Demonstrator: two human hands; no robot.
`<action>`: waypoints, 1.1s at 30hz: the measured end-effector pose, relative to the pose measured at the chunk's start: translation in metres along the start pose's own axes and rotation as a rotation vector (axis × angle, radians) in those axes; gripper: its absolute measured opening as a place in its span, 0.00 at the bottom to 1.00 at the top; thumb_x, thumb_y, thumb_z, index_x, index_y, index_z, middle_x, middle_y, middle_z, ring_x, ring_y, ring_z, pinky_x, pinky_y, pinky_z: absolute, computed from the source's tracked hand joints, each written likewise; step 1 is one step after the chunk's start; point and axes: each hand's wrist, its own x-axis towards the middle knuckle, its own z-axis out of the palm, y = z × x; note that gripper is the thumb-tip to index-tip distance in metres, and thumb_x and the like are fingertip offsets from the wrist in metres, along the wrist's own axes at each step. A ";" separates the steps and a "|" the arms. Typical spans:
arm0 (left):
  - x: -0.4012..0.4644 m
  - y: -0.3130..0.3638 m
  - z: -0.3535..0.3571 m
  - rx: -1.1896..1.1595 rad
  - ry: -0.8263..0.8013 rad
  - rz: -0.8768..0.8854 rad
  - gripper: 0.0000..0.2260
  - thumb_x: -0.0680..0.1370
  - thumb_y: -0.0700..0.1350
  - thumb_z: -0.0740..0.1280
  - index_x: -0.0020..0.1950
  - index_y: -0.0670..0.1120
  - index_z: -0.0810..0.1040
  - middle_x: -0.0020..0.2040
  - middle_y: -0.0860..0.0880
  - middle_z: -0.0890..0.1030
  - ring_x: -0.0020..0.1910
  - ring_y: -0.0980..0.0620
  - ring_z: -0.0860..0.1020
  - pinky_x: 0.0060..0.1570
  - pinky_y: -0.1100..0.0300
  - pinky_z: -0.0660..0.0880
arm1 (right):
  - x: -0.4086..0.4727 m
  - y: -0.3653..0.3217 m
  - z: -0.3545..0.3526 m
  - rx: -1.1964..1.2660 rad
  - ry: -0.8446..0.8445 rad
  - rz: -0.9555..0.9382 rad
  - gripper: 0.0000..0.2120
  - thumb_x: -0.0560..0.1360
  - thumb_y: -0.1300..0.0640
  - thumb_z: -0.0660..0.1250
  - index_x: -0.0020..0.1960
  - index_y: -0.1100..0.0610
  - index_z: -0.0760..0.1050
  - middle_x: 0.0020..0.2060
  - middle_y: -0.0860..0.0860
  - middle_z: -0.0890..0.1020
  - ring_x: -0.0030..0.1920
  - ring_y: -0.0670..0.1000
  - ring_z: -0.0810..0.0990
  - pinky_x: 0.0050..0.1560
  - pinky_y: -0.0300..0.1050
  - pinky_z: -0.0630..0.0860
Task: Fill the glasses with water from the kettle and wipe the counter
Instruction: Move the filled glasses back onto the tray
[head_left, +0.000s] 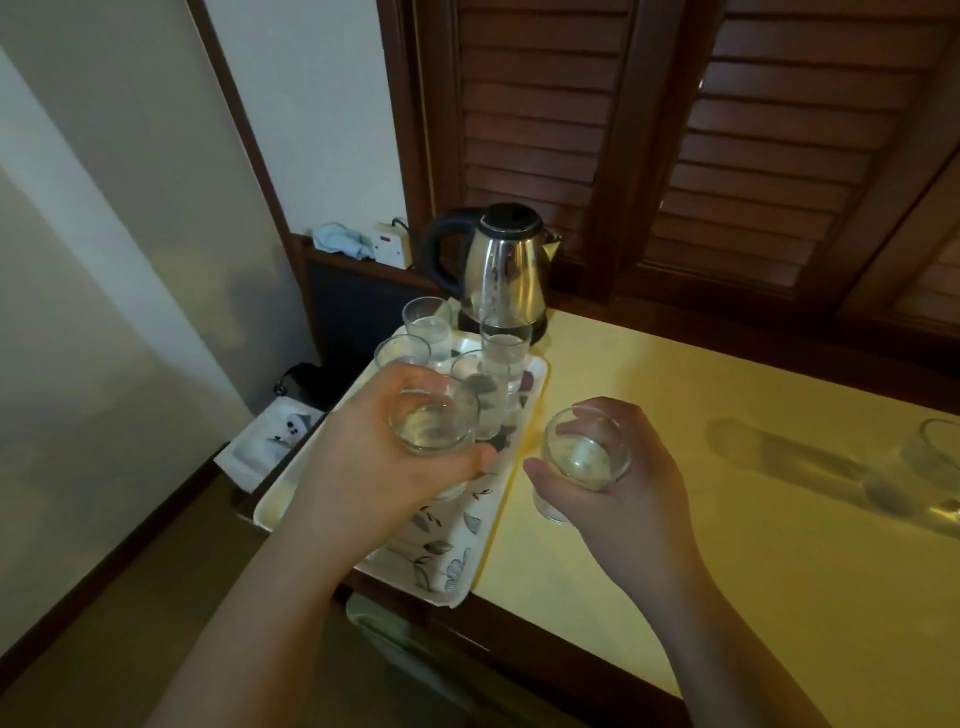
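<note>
Each hand holds a glass of water: the left hand (374, 441) has its fingers clamped round a glass (434, 418) above the patterned tray (457, 561), and the right hand (618, 478) grips a second glass (584, 457) over the yellow surface (727, 519) just beside the tray. Four more glasses (501, 358) stand on the tray in front of the kettle (506, 270), which sits on its base at the back. Pouring looks finished, though the water levels are hard to read through the glare. The step in hand seems to be setting filled glasses down; next, lower each upright and slowly, then fetch the blue cloth (340, 240) for wiping.
</note>
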 end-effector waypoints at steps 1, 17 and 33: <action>0.003 -0.008 -0.004 -0.004 -0.007 -0.002 0.27 0.63 0.64 0.83 0.58 0.66 0.77 0.55 0.64 0.83 0.55 0.63 0.81 0.51 0.56 0.80 | 0.000 -0.002 0.009 0.001 -0.001 -0.005 0.27 0.67 0.46 0.85 0.61 0.51 0.80 0.54 0.21 0.76 0.53 0.29 0.78 0.45 0.23 0.71; 0.055 -0.102 -0.019 -0.061 -0.043 -0.124 0.27 0.66 0.58 0.85 0.59 0.63 0.74 0.58 0.62 0.82 0.57 0.61 0.80 0.49 0.62 0.77 | 0.018 -0.007 0.105 0.062 -0.017 0.153 0.31 0.64 0.50 0.89 0.61 0.44 0.77 0.52 0.33 0.84 0.50 0.32 0.82 0.43 0.27 0.77; 0.072 -0.119 -0.012 -0.071 -0.114 -0.154 0.27 0.68 0.55 0.84 0.61 0.56 0.75 0.53 0.65 0.78 0.48 0.85 0.69 0.39 0.83 0.67 | 0.026 0.007 0.134 0.050 0.037 0.237 0.31 0.63 0.50 0.88 0.61 0.42 0.77 0.53 0.35 0.85 0.53 0.33 0.81 0.46 0.26 0.76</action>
